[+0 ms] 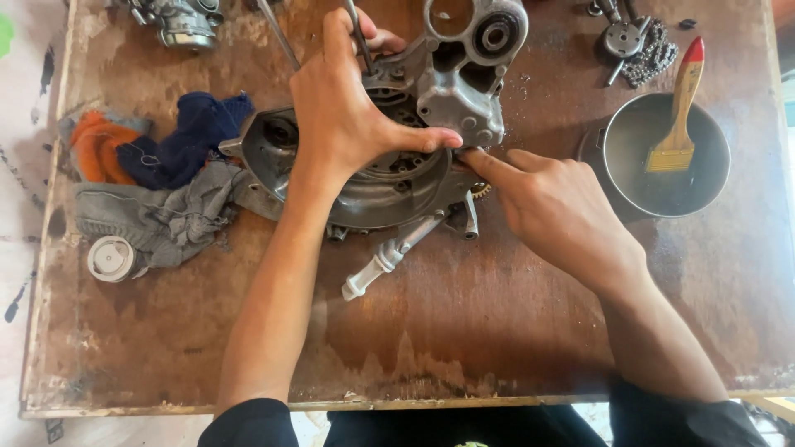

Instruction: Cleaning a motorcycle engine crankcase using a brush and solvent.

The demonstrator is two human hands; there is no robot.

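The right hand point(556, 211) points a finger at the grey engine casing point(397, 132) mid-table; the left hand point(348, 112) spreads over it, gripping a thin rod point(358, 33). Rags point(157, 182) lie left, a brush point(679, 116) in a pan point(704, 178) right.

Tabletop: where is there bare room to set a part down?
The table shows bare wood along the near edge, between the forearms and below the engine casing, and left of the left forearm, under the rags. It is crowded around the casing where the left hand and right hand meet, and by the pan.
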